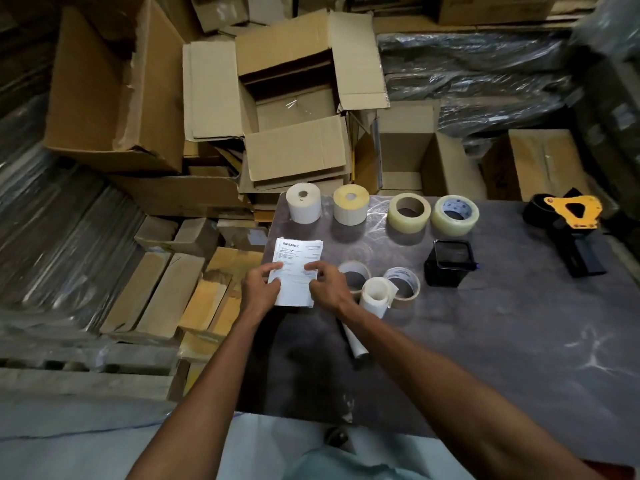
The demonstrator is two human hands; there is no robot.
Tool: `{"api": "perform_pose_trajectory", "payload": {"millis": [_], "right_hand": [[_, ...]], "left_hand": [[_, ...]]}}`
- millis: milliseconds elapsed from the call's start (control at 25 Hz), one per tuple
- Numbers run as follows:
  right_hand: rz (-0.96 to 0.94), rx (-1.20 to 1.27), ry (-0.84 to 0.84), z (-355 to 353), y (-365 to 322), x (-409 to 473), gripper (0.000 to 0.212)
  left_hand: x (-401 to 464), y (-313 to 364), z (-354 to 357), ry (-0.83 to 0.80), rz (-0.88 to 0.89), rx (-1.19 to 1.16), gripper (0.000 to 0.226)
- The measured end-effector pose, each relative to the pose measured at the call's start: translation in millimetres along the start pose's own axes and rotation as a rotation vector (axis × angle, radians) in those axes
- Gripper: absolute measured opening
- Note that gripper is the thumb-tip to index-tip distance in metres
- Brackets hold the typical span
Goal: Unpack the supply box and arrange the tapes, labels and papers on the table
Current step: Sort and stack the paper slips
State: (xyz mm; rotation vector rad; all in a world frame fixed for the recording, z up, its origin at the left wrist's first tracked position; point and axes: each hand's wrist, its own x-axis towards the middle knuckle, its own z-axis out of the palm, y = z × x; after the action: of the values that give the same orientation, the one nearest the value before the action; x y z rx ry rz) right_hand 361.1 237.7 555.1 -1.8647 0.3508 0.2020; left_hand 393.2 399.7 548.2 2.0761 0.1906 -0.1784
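Both hands pinch the stack of papers (pixel 297 271): left hand (pixel 260 289) on its left edge, right hand (pixel 326 287) on its right; its long axis runs near to far, at the table's (pixel 519 323) left edge; label rolls (pixel 304 202) lie beyond, tape rolls (pixel 401 284) just right; open room lies nearer.

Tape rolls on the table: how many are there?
4: two clear tape rolls at the back, and, and two nearer ones, partly behind the right hand and behind a rolled paper. More may be hidden.
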Motion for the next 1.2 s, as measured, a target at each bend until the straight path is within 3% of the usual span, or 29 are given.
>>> {"api": "perform_pose_trajectory", "payload": {"millis": [400, 840, 1200], "right_hand": [[0.125, -0.147, 0.047, 25.2, 2.9, 38.6, 0.045], [0.075, -0.328, 0.052, 33.0, 17.2, 53.0, 0.041], [0.068, -0.441, -0.046, 35.0, 25.4, 60.1, 0.046]], "left_hand": [[42.3, -28.6, 9.4, 0.004, -0.012, 0.123, 0.039], [55.5, -36.2, 12.6, -0.033, -0.015, 0.202, 0.044], [51.2, -40.7, 16.3, -0.040, -0.044, 0.217, 0.040]]}}
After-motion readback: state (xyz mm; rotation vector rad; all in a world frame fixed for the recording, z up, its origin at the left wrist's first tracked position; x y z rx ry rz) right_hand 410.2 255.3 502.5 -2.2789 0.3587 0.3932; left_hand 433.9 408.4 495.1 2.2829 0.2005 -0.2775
